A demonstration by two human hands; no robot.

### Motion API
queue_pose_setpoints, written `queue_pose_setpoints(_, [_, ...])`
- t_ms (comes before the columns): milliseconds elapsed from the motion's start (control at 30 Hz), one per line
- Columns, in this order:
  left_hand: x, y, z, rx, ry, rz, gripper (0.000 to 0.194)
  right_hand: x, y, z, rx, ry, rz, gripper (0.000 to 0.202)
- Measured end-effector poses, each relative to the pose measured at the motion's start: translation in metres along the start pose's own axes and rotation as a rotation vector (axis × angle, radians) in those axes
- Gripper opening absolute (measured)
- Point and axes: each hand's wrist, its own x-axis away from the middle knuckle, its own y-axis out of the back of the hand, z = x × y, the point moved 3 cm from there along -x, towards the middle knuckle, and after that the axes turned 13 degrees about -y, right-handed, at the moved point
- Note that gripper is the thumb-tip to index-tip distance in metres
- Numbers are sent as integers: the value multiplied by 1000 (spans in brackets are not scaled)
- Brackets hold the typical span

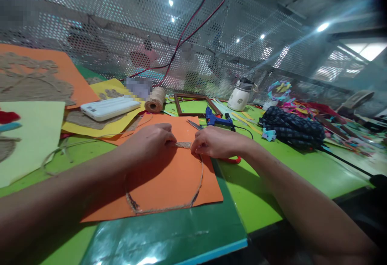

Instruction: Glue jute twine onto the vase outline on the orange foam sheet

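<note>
An orange sheet of paper (172, 184) lies in front of me with a curved outline of jute twine (165, 210) on it. Between my hands, a short flat band of jute twine (183, 145) rests near the sheet's upper part. My left hand (152, 142) pinches its left end with closed fingers. At the right end, my right hand (213, 141) is closed too, fingertips on the twine. Scissors (194, 124) lie partly under my right hand; the blades stick out beyond it and a red handle shows below. Both hands hide parts of the outline.
Under the sheet is a green glossy folder (169, 239). Beyond are a twine spool (155, 100), a white power bank (110, 108), a brown frame (193, 114), a blue glue gun (216, 118) and a white bottle (239, 96). Dark checked cloth (292, 128) lies right.
</note>
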Motion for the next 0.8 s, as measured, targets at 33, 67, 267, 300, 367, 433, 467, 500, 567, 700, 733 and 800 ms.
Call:
queue_pose_setpoints(33, [0,-1,0,15,6,-4,27,0,-1,0,-2,1,3,25])
queue_pose_setpoints(67, [-1,-1,0,32,11,-9,27,-1,-1,-1,-7,-3,-2,26])
queue_pose_setpoints(267, [-3,-2,5,65,70,-3,27,-2,0,-3,9,-48,-75,30])
queue_pose_setpoints(300, [-4,-2,5,64,84,6,27,-2,0,-2,11,-41,-62,30])
queue_pose_setpoints(367, [-5,-2,4,65,114,24,28,-2,-1,0,17,-28,-32,30])
queue_pose_setpoints(433, [-6,-2,3,74,142,42,28,-2,-1,2,25,-30,-15,28])
queue_pose_setpoints(467, [-7,-2,2,83,151,46,28,-3,-2,3,28,-32,-10,28])
queue_pose_setpoints(500, [-7,-1,2,92,156,46,27,-3,-2,3,26,-36,-8,28])
queue_pose_setpoints(567, [-7,-1,2,99,156,42,26,-4,-2,3,17,-43,-10,29])
queue_pose_setpoints(700, [-5,-2,5,76,157,43,27,-4,-2,2,21,-31,-25,31])
queue_pose_setpoints(733, [-4,-2,6,69,158,46,27,-5,-3,2,22,-23,-26,31])
queue_pose_setpoints(800, [-3,-3,6,55,152,50,28,-5,-3,1,15,-18,-25,30])
